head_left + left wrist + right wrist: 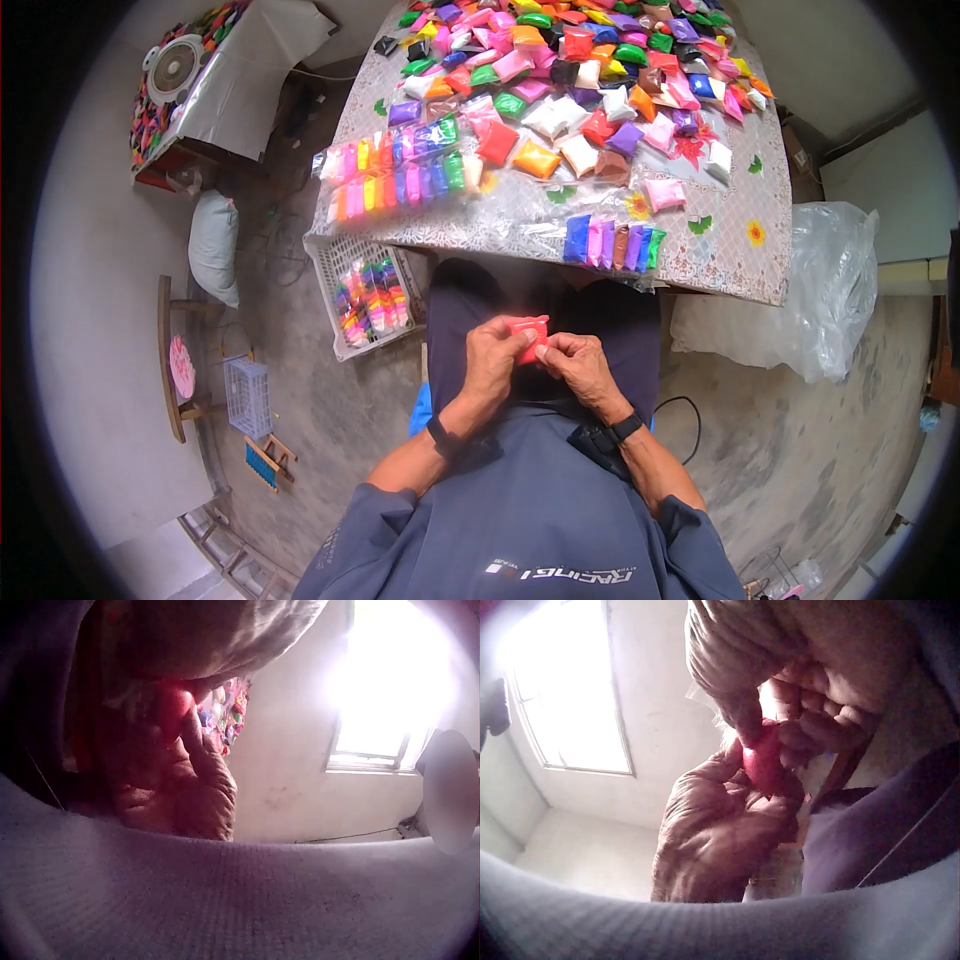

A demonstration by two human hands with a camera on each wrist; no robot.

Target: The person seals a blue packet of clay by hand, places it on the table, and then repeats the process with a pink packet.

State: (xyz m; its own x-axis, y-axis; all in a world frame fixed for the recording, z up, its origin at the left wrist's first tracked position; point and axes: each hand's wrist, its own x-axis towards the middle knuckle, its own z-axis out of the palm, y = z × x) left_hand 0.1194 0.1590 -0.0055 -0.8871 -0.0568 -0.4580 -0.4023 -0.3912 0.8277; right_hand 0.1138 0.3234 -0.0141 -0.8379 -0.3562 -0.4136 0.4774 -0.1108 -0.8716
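Over the lap, both hands hold one small red packet (530, 338), soft-looking and in thin clear wrap. My left hand (488, 358) pinches its left side between thumb and fingers. From the lower right my right hand (582, 368) grips it, the thumbs close together on its face. The right wrist view shows the red packet (763, 761) bulging between the fingertips of both hands. Just ahead, at the near table edge, lies a row of slim packets (610, 243) in blue, purple, pink, brown and green. Fingers hide part of the red packet.
A big pile of coloured packets (570, 70) covers the back of the lace-patterned table (740, 245). Filled clear bags (400, 165) lie at its left. Below stands a white crate (325, 265) with bagged packets. Plastic sheeting (790, 300) sits at the right.
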